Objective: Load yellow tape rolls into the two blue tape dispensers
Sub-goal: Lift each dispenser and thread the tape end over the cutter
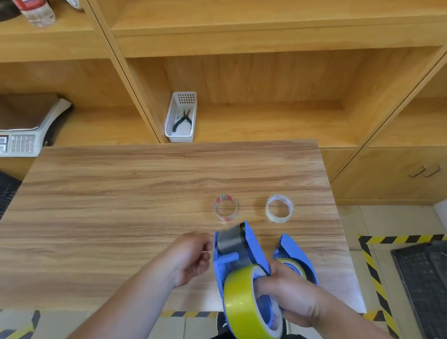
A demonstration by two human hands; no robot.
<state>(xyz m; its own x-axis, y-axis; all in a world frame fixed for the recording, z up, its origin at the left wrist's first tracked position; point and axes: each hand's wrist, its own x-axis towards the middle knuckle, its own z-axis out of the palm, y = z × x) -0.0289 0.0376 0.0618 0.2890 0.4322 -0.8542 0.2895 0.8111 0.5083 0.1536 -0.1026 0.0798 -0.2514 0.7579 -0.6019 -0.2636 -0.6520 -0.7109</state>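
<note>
A blue tape dispenser is held up over the table's near edge, its metal plate facing me. My left hand grips its left side. My right hand holds a yellow tape roll with fingers through the core, right at the dispenser's lower end. A second blue dispenser lies on the table just right of it, with a yellow tape roll sitting inside it, partly hidden by my right hand.
Two nearly used-up clear tape rolls lie on the wooden table: one with red print, one plain. A white basket with pliers and a scale sit on the shelf behind. Black crates stand at both sides.
</note>
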